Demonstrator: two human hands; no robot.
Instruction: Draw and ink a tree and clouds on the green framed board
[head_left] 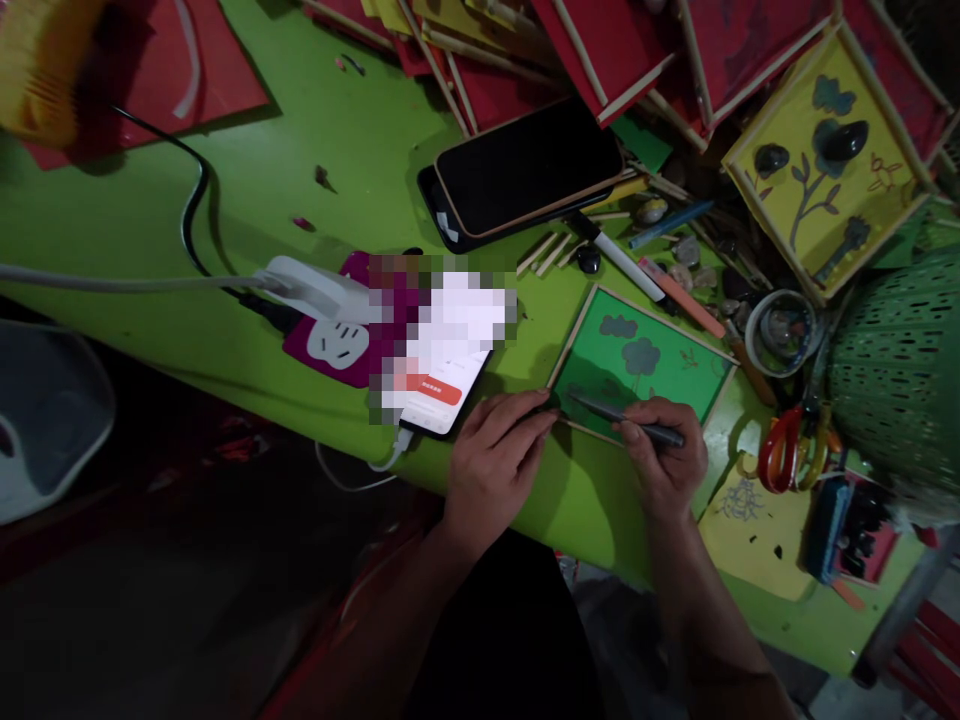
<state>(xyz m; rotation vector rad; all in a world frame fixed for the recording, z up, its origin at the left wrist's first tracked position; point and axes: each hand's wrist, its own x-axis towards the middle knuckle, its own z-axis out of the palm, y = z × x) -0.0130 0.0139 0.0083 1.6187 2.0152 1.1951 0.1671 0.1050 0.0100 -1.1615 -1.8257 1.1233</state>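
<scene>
A green picture card (690, 385) with a thin wooden stick frame lies on the table near its front edge. Dark cloud and flower shapes and a small reddish outline are on it. My right hand (666, 450) is closed round a dark grey marker pen (652, 428), its tip pointing left over the card's lower part. My left hand (501, 455) has its fingers stretched towards the card's lower left corner, fingertips at the frame's edge; its thumb is mostly hidden. Just left of that hand a lit smartphone (450, 370) leans on a purple power strip (300, 345).
A dark phone (529, 165) lies behind the card. Red and yellow framed cards (855, 190) pile up at the back right. Pens, stones, a tape roll (784, 335), red-handled scissors (780, 450) and a green basket (900, 370) crowd the right. Cables cross the left side.
</scene>
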